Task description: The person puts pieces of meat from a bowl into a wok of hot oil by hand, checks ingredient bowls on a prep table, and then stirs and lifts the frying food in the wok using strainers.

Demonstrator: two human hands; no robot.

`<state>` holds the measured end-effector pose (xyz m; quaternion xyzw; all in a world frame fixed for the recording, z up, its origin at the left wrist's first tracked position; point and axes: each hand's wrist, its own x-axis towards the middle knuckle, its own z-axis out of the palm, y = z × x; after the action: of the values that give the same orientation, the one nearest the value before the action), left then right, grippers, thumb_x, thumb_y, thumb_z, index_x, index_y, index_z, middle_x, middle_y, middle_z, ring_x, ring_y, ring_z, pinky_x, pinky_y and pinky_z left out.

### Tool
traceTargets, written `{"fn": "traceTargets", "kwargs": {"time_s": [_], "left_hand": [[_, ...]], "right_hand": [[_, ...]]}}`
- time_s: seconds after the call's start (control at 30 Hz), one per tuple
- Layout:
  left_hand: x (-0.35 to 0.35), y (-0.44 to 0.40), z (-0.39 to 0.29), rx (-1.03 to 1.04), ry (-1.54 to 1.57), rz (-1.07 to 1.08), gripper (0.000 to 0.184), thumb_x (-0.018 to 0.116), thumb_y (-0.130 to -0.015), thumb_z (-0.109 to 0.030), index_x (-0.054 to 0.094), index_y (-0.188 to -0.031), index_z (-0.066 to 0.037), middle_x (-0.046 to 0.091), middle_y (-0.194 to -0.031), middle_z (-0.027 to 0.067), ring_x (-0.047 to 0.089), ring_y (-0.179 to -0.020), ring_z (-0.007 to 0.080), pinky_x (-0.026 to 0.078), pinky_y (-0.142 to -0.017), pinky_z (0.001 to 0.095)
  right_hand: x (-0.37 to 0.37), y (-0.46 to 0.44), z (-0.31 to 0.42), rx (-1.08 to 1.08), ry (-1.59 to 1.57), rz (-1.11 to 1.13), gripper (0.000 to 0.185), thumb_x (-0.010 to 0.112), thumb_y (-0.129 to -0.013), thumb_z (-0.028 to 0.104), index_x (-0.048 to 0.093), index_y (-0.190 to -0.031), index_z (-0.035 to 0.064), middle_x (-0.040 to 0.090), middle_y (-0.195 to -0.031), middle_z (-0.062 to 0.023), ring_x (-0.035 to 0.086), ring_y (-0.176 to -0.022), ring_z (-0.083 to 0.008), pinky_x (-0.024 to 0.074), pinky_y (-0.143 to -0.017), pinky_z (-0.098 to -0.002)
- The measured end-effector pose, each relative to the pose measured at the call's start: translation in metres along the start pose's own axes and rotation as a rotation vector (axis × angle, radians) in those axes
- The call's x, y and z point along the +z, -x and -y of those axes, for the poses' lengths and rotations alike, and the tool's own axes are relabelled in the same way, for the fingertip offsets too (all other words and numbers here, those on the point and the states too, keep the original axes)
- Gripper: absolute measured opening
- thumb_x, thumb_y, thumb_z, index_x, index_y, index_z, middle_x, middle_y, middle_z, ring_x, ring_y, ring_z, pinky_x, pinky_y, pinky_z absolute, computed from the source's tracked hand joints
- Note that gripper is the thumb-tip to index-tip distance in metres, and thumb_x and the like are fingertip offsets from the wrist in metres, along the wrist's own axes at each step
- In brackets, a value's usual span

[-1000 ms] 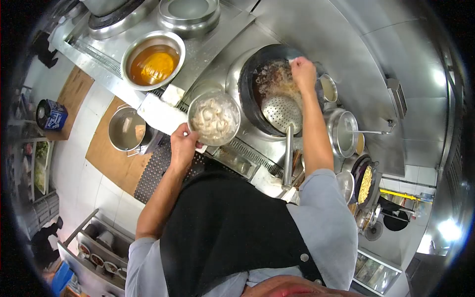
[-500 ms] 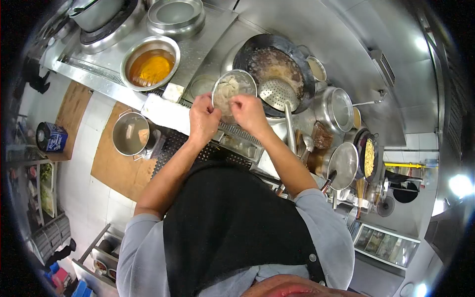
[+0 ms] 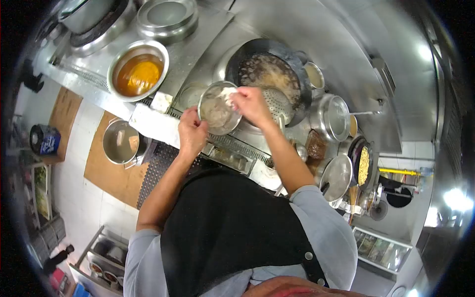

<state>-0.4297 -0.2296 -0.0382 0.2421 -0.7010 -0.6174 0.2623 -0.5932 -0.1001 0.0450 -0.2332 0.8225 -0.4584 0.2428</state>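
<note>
My left hand point(image 3: 192, 132) grips the near left rim of a round metal bowl point(image 3: 210, 93). Inside the bowl lie pale, wet slices, their kind unclear. My right hand point(image 3: 254, 106) is closed around a whitish piece of that food point(image 3: 229, 94) at the bowl's right edge. Just beyond, a black wok point(image 3: 302, 74) holds bubbling brown liquid. A perforated skimmer point(image 3: 277, 105) rests in the wok's near side, its handle partly hidden behind my right forearm.
To the left stands a bowl of amber liquid point(image 3: 162, 49) with something orange-yellow in it. White cloth point(image 3: 154, 123) lies along the counter edge. Lidded pots point(image 3: 338, 118), a strainer point(image 3: 337, 173) and a pan of yellow food point(image 3: 363, 166) line the right. A pot point(image 3: 118, 148) sits lower left.
My right hand has lifted from inside the bowl to its right edge with a whitish piece. The view has shifted slightly, and the wok's liquid bubbles more.
</note>
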Motion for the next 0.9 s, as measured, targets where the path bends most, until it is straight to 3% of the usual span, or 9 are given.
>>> {"fn": "traceTargets", "kwargs": {"time_s": [0.13, 0.23, 0.33, 0.43, 0.5, 0.6, 0.73, 0.8, 0.9], "left_hand": [[0.007, -0.005, -0.003, 0.09, -0.04, -0.051, 0.017, 0.063, -0.073, 0.006, 0.047, -0.069, 0.003, 0.065, -0.117, 0.03, 0.065, -0.099, 0.0422, 0.053, -0.084, 0.0456], [0.009, -0.013, -0.028, 0.127, -0.069, -0.04, 0.018, 0.064, -0.074, 0.006, 0.047, -0.069, 0.003, 0.065, -0.119, 0.0284, 0.066, -0.096, 0.0407, 0.053, -0.081, 0.0448], [0.009, -0.019, -0.043, 0.124, -0.142, 0.019, 0.019, 0.064, -0.074, 0.004, 0.046, -0.068, 0.002, 0.064, -0.12, 0.0267, 0.066, -0.102, 0.0362, 0.053, -0.079, 0.041], [0.014, -0.025, -0.034, 0.199, -0.095, -0.028, 0.018, 0.065, -0.077, 0.003, 0.049, -0.07, 0.002, 0.068, -0.111, 0.0215, 0.069, -0.089, 0.0304, 0.054, -0.07, 0.0379], [0.016, -0.026, -0.035, -0.261, 0.241, 0.023, 0.012, 0.064, -0.079, 0.004, 0.054, -0.072, 0.004, 0.07, -0.106, 0.0196, 0.065, -0.066, 0.0222, 0.053, -0.058, 0.0312], [0.012, -0.031, -0.004, -0.474, 0.379, 0.011, 0.01, 0.064, -0.081, 0.003, 0.057, -0.074, 0.002, 0.068, -0.083, 0.0131, 0.06, -0.056, 0.0174, 0.051, -0.052, 0.0294], [-0.005, -0.019, 0.016, -0.497, 0.402, -0.035, 0.01, 0.064, -0.082, 0.003, 0.057, -0.076, 0.0, 0.064, -0.072, 0.0108, 0.06, -0.056, 0.0171, 0.052, -0.053, 0.0291], [-0.013, -0.01, 0.022, -0.529, 0.417, -0.064, 0.009, 0.064, -0.083, 0.002, 0.057, -0.077, 0.0, 0.064, -0.072, 0.0108, 0.06, -0.056, 0.0172, 0.052, -0.053, 0.0292], [-0.025, 0.001, 0.02, -0.555, 0.422, -0.104, 0.01, 0.065, -0.084, 0.002, 0.056, -0.079, -0.001, 0.065, -0.074, 0.0112, 0.061, -0.056, 0.0173, 0.052, -0.053, 0.0289]], "right_hand": [[-0.005, -0.027, -0.018, -0.215, 0.286, -0.048, 0.02, 0.072, -0.09, 0.02, 0.073, -0.09, 0.0001, 0.072, -0.072, -0.0128, 0.068, -0.062, -0.0179, 0.0519, -0.06, -0.0342], [0.019, -0.03, -0.009, -0.286, 0.068, -0.166, 0.019, 0.073, -0.088, 0.019, 0.073, -0.094, 0.0013, 0.072, -0.075, -0.0153, 0.068, -0.063, -0.0214, 0.0527, -0.062, -0.0352], [0.034, -0.037, -0.01, -0.299, 0.018, -0.368, 0.02, 0.074, -0.088, 0.019, 0.072, -0.096, 0.0008, 0.072, -0.074, -0.014, 0.068, -0.063, -0.0194, 0.0529, -0.063, -0.0346], [0.018, -0.034, 0.0, -0.397, 0.002, -0.535, 0.016, 0.073, -0.09, 0.016, 0.072, -0.093, 0.0002, 0.07, -0.07, -0.0075, 0.064, -0.061, -0.0123, 0.0496, -0.058, -0.0311], [-0.013, -0.032, 0.002, -0.326, -0.151, -0.517, 0.014, 0.072, -0.092, 0.01, 0.069, -0.082, 0.0019, 0.066, -0.068, -0.0011, 0.056, -0.057, -0.0064, 0.0443, -0.051, -0.0235], [-0.063, -0.04, 0.022, -0.194, -0.179, -0.522, 0.016, 0.07, -0.093, 0.012, 0.068, -0.081, 0.0012, 0.066, -0.068, -0.0034, 0.055, -0.053, -0.0069, 0.0416, -0.048, -0.0228], [-0.111, -0.09, -0.016, -0.257, 0.281, -0.475, 0.027, 0.073, -0.087, 0.028, 0.072, -0.086, 0.001, 0.07, -0.072, -0.0127, 0.065, -0.064, -0.0216, 0.0501, -0.063, -0.0351], [-0.113, -0.111, -0.03, -0.103, 0.58, -0.37, 0.028, 0.069, -0.088, 0.029, 0.074, -0.092, 0.0014, 0.073, -0.085, -0.0209, 0.071, -0.08, -0.0361, 0.055, -0.076, -0.0413], [-0.131, -0.157, -0.1, -0.016, 0.798, -0.316, 0.031, 0.066, -0.089, 0.035, 0.077, -0.093, 0.0057, 0.074, -0.088, -0.0216, 0.072, -0.082, -0.0377, 0.0548, -0.076, -0.0467]]}}
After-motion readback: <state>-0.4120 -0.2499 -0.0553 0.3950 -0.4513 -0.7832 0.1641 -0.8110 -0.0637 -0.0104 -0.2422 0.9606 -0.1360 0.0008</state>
